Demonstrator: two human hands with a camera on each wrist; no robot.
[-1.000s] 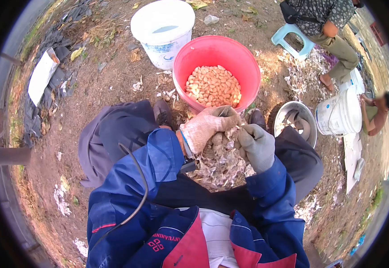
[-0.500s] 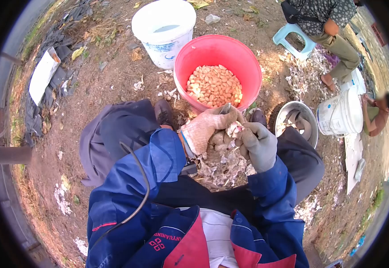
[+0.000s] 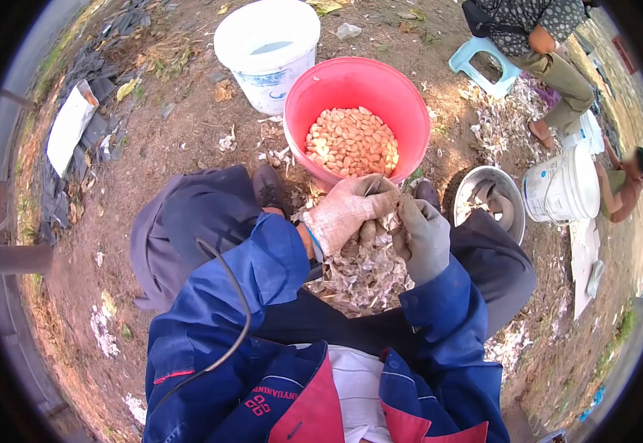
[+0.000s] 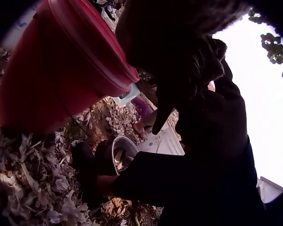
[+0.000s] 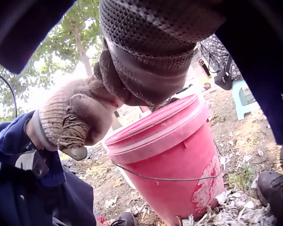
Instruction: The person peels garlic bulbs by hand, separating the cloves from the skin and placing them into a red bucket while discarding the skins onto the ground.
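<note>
In the head view, the gloved left hand and gloved right hand meet above the lap, just below a pink bucket of pale cloves. Between their curled fingers they pinch a small husk-covered garlic piece, mostly hidden. A pile of papery husks lies beneath. In the right wrist view, a short metal blade shows under the left glove, and the right glove touches that hand. The left wrist view shows both hands as dark shapes.
A white bucket stands behind the pink one. To the right are a metal basin, another white bucket and a blue stool beside a seated person. A second person is at the far right. Husks litter the ground.
The pinkish-white garlic piece visible between the fingertips half a second ago is now largely covered by the fingers. The right hand has shifted slightly left, closer against the left hand.
</note>
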